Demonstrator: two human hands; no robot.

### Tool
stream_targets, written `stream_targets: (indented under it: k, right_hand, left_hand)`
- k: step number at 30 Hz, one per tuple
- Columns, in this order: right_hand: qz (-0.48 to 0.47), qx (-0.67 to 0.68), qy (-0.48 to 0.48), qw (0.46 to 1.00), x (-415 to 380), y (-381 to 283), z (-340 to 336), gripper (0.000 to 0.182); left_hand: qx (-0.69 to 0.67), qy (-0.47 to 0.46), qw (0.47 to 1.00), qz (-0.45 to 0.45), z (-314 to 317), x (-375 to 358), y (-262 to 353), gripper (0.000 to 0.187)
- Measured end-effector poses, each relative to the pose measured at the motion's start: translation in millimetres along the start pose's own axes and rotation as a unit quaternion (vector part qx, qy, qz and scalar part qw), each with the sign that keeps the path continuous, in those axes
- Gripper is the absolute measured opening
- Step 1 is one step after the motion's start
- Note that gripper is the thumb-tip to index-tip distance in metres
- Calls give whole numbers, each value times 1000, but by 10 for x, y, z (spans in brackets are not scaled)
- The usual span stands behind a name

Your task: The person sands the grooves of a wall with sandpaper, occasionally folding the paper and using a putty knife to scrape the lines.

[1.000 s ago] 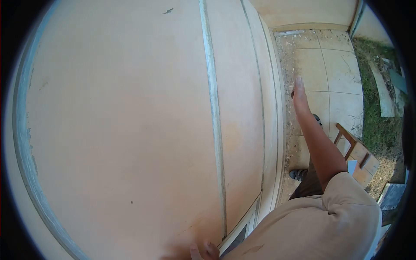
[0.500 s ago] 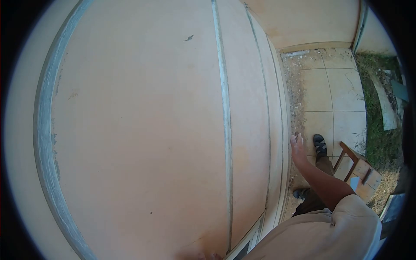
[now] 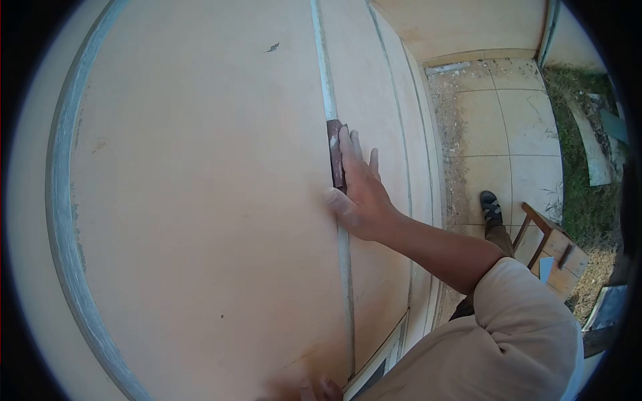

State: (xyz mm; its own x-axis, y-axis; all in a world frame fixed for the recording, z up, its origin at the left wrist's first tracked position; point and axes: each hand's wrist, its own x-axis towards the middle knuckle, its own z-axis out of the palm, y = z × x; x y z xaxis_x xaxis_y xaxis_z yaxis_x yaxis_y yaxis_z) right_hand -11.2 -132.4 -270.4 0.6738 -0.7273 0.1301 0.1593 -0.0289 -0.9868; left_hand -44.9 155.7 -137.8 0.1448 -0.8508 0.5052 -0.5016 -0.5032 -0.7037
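Note:
My right hand (image 3: 361, 194) presses a folded reddish-brown piece of sandpaper (image 3: 336, 155) against a narrow pale blue-grey strip (image 3: 324, 63) on the cream wall (image 3: 221, 167). The fingers lie over one side of the sandpaper, and the thumb rests on the wall at its near end. Above and below the hand in this view, the strip shows bare. Only some fingertips of my left hand (image 3: 317, 391) appear at the bottom edge, close to the wall; the rest of that hand is out of frame.
A wider curved blue-grey strip (image 3: 60, 180) runs down the left. At right are the tiled floor (image 3: 481, 127), my sandalled foot (image 3: 491, 208) and a wooden stool (image 3: 562, 260). Beyond lies grass (image 3: 582, 200) with loose boards (image 3: 592, 150).
My right hand has moved from above the floor, left across the view to the wall, bringing the sandpaper onto the strip. The left fingertips remain at the bottom edge. The view has shifted slightly.

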Motion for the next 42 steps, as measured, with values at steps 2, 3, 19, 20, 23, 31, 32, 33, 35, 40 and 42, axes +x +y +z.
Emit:
stream_targets:
  k: [2,3,19,20,23,31,32,33,35,40,42]
  right_hand:
    - [-35,-25,-7,999,-285,57,200,130]
    - [-72,-52,-16,996,-477,82,319,130]
    - [-45,-7,-21,999,-52,-11,126,126]
    - [-35,-35,2,999,96,-38,116,125]
    - [-69,-63,0,996,-331,46,265,126]
    - [-31,-13,-7,999,-115,-21,158,116]
    - [-19,-26,-12,999,-98,-51,147,113]
    - [-11,-41,-13,999,-95,-87,116,110]
    - [-47,-59,-54,996,-714,48,310,115]
    - [-45,-85,-56,994,-828,-38,315,114]
    - [8,-20,60,998,-181,-114,222,101]
  left_hand:
    - [3,-5,1000,9,12,4,-33,36]
    - [5,-7,1000,12,28,8,-50,36]
    - [44,-106,993,41,-422,-230,-241,37]
    - [38,-105,993,44,-391,-251,-272,38]
    - [47,-97,994,21,-379,-167,-173,33]
    - [115,-50,992,3,-220,-99,-64,31]
    - [114,-42,993,3,-230,-97,-75,31]
    - [115,-36,993,7,-242,-92,-89,31]
    - [53,-29,998,1,-257,-72,-105,31]
    - [-127,43,988,71,-180,716,-52,27]
    - [-84,-22,988,128,-182,1311,15,32]
